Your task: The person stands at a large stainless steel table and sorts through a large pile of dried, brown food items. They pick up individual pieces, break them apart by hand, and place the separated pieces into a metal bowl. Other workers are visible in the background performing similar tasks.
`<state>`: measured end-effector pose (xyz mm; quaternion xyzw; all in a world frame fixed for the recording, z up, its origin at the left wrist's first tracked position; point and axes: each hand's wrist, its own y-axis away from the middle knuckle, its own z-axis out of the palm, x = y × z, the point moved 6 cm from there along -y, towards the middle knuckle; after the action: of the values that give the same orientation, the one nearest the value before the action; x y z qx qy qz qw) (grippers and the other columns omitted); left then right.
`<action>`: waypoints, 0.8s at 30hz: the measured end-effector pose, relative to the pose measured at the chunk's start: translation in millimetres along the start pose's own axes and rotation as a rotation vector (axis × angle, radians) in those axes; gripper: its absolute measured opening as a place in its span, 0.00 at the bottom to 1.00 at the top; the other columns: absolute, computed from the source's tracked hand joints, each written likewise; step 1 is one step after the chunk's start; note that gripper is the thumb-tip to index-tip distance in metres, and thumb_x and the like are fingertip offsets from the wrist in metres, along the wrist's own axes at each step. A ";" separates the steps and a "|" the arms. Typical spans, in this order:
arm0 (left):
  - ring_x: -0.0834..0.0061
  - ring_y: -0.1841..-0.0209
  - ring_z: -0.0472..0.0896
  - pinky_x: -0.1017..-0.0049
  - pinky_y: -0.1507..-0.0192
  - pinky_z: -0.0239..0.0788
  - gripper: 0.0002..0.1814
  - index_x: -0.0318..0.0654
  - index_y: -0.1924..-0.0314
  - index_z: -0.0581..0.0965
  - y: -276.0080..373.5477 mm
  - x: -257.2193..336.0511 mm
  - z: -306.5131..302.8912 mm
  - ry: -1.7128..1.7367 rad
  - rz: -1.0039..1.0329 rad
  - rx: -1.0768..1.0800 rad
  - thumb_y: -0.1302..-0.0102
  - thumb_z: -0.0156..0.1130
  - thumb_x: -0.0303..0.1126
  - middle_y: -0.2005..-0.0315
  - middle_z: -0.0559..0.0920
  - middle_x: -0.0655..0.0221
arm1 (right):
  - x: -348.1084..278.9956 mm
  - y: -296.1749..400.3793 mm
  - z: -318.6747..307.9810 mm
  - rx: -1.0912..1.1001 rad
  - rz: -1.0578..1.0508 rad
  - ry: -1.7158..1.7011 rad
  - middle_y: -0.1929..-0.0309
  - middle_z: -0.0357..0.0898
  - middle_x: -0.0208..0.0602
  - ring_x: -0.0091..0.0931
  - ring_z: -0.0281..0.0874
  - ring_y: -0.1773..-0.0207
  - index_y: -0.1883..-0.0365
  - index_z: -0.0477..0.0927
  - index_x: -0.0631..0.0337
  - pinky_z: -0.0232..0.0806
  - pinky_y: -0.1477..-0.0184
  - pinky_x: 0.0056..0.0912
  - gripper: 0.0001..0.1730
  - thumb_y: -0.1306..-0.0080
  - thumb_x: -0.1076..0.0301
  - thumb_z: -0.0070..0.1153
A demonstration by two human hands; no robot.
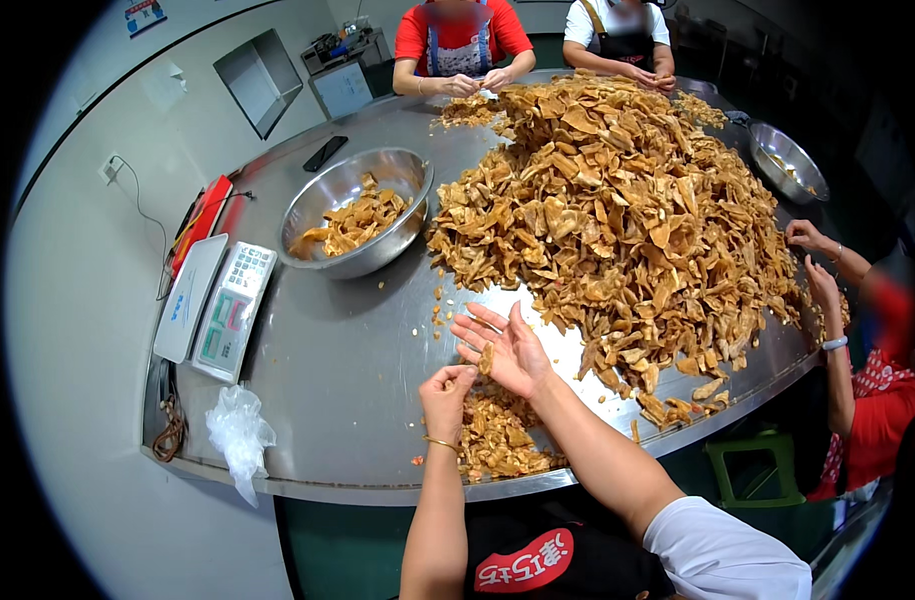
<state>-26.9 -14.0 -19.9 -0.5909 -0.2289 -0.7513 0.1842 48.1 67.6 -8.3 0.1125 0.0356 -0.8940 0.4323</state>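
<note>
My left hand, a thin bangle at its wrist, has its fingertips pinched together beside my right palm. My right hand is palm up with its fingers spread. A small brown dried piece shows against the right palm, close to the left fingertips; which hand bears it is unclear. Below both hands lies a heap of small broken bits at the table's near edge. A large mound of brown, flat dried pieces rises beyond them. More such pieces sit in a steel bowl at the left.
On the steel table are a scale, a crumpled plastic bag, a red object and a black phone. Another bowl stands right. Two people work across the table; a third person's hands are at right. A green stool stands below.
</note>
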 end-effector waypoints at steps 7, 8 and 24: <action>0.91 0.82 0.65 0.91 0.86 0.55 0.07 0.33 0.75 0.74 4.8 5.2 5.5 -0.048 -0.100 -0.077 0.52 0.62 0.28 0.83 0.71 0.78 | -0.2 2.3 16.2 -0.075 -0.074 0.352 0.48 0.61 0.41 0.30 0.56 0.44 0.47 0.59 0.63 0.55 0.47 0.32 0.34 0.41 0.43 0.31; 0.91 0.83 0.64 0.90 0.85 0.55 0.06 0.33 0.75 0.74 5.0 8.4 3.3 -0.077 -0.045 -0.030 0.52 0.61 0.28 0.84 0.71 0.78 | -1.1 2.0 16.1 -0.067 -0.093 0.393 0.49 0.62 0.39 0.29 0.57 0.45 0.48 0.60 0.63 0.56 0.48 0.30 0.32 0.40 0.44 0.33; 0.89 0.82 0.65 0.87 0.84 0.56 0.06 0.34 0.76 0.73 8.4 28.6 -9.6 -0.479 0.347 0.298 0.53 0.62 0.27 0.86 0.70 0.77 | -7.7 5.9 1.9 0.134 -0.098 1.145 0.81 0.73 0.27 0.13 0.66 0.79 0.74 0.77 0.64 0.60 0.77 0.14 0.09 0.48 0.66 0.55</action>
<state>-36.7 -26.5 7.1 -0.7477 -0.2689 -0.5066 0.3347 57.1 69.5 -4.5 0.6035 0.2124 -0.7101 0.2940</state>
